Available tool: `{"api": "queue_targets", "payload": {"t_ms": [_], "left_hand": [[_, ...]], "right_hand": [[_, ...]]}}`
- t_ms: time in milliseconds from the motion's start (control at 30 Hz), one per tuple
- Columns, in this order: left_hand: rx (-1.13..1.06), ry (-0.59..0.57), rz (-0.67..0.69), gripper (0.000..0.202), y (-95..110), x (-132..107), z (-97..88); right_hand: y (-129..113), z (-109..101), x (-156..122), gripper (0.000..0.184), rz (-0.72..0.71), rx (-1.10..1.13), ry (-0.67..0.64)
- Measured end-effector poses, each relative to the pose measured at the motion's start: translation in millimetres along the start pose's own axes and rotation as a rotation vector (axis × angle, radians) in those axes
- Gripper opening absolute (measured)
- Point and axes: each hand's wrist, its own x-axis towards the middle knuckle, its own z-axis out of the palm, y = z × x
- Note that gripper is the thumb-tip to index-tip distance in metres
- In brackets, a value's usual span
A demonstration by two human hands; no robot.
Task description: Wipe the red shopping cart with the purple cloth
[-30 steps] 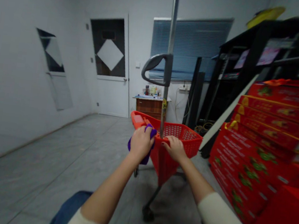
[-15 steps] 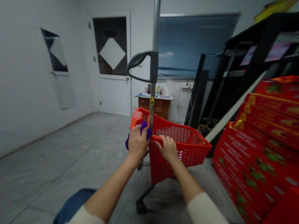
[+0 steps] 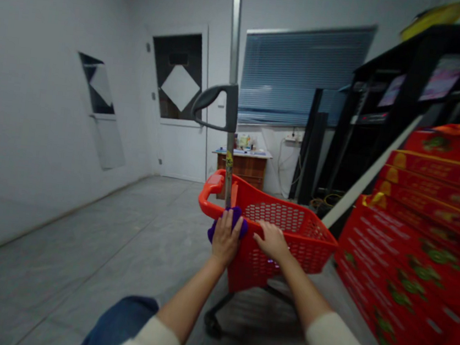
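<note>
Wiping looks like the step in hand: the left hand (image 3: 225, 244) presses a purple cloth (image 3: 211, 232) to the near-left corner of the red basket cart (image 3: 250, 266), right where the metal pole (image 3: 228, 180) meets the rim. Cart stands on the floor (image 3: 130, 249) dead ahead, left of the red boxes (image 3: 398, 263). Next move seems to call for flat, even pressure on the cloth with the cart steadied. Left fingers nearly straight, together, spread over the cloth; grip underneath not visible. Right hand (image 3: 274, 243) half uncurled, fingers over the near rim, thumb apart pointing left, holding nothing loose; how firmly it bears down is unclear. Both forearms reach forward and inward, backs of hands up.
</note>
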Motion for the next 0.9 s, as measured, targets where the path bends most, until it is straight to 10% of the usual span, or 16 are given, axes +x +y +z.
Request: {"api": "queue_targets", "payload": {"t_ms": [267,467,767,900], "left_hand": [[0.095,-0.105,0.103,0.038,12.4,29.4,-19.4],[0.087,-0.237,0.229,0.033,33.8,39.7,-21.4],[0.051,-0.151,-0.043,0.052,29.3,43.3,-13.2],[0.006,-0.24,0.102,0.043,36.9,38.5,-10.8]], "right_hand": [[-8.3,-2.9,-8.6,0.062,-0.054,0.037,0.013],[20.6,-13.2,-15.4,0.036,-0.036,0.033,-0.063],[6.9,0.1,-23.1,0.035,0.056,-0.075,0.015],[-1.8,-0.1,-24.5,0.036,0.066,-0.109,0.029]]}}
